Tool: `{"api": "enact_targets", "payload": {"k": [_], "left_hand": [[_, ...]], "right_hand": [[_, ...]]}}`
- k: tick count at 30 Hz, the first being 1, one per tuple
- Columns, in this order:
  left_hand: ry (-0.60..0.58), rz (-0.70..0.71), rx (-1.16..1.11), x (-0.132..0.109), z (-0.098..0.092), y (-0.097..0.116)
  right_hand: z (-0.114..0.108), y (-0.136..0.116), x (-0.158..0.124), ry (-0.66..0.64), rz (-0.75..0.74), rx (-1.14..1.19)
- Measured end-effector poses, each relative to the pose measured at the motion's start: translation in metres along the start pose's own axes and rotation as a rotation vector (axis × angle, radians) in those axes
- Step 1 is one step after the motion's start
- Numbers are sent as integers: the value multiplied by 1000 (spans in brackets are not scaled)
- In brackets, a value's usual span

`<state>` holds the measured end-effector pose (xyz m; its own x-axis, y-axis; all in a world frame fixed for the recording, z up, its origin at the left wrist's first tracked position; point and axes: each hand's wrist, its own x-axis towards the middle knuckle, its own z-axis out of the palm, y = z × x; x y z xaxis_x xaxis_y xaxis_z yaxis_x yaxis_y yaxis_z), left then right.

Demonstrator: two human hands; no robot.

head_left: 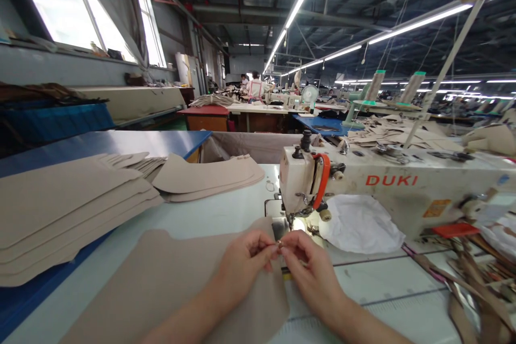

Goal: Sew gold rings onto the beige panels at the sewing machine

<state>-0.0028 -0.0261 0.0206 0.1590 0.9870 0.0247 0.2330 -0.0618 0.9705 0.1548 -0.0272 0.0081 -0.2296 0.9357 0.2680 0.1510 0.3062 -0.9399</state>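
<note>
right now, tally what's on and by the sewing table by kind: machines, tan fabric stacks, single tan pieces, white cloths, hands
Sewing machine: 1
Tan fabric stacks: 2
Single tan piece: 1
White cloth: 1
Hands, left hand and right hand: 2
Total: 7

A flat beige fabric panel [161,285] lies on the pale desk [209,215] before the needle of a white DUKI sewing machine [387,188], its far corner under pinching fingertips [278,245].

Plain beige fabric piece [169,279], white sewing machine [403,193] with red lettering, blue side table [121,142].
</note>
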Motion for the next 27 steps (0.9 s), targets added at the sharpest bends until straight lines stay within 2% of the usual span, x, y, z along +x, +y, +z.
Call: {"api": "enact_targets", "payload": {"k": [4, 8, 10, 15, 20, 24, 27], "left_hand": [[-57, -46, -164, 4, -1, 0], [-140, -70, -249, 5, -1, 2], [-154, -95, -280, 5, -3, 2], [-89, -219, -394, 8, -7, 2], [-162, -204, -313, 9, -4, 7], [-204, -189, -216, 9, -4, 8], [-214, -146, -123, 8, -4, 2]], "right_hand": [[-8, -1, 5, -3, 31, 64], [-14, 3, 15, -170, 221, 317], [-15, 2, 19, -215, 297, 397], [-16, -1, 23, -128, 388, 541], [-11, 4, 22, -115, 366, 566], [-9, 8, 19, -161, 350, 577], [-9, 7, 14, -197, 272, 510]]}}
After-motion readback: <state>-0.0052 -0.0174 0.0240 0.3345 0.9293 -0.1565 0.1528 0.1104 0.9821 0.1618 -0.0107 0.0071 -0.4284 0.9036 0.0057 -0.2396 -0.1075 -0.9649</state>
